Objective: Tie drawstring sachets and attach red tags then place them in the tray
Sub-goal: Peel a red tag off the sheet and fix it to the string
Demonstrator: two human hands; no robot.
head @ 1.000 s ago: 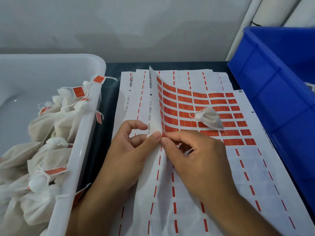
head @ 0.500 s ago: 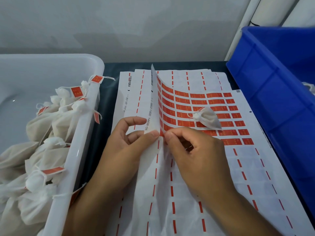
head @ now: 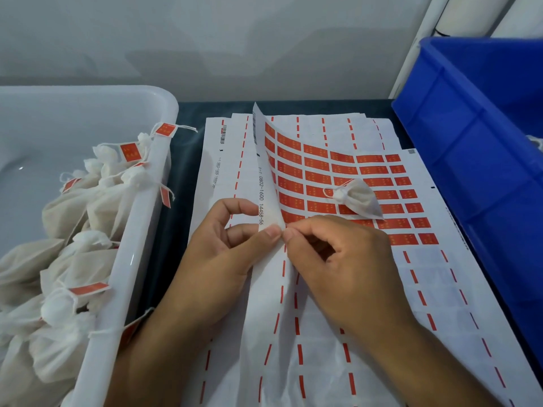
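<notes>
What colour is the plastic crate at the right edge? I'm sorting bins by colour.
Blue: the plastic crate is solid bright blue, shown in the head view.

Single head-worn view, looking forward and down, close over the table

White label sheet bearing a grid of red rectangular tags across its upper part; lower part blank white, crossed by columns of red dashes, with black printed numerals and a small black barcode near the lifted left edge. A plain off-white sachet with white drawstring lies on the red grid. At left, a white tray holds off-white sachets carrying red tags with faint pale markings. At right, a solid blue bin. The table surface between tray and sheet is dark, the wall behind pale grey.
</notes>
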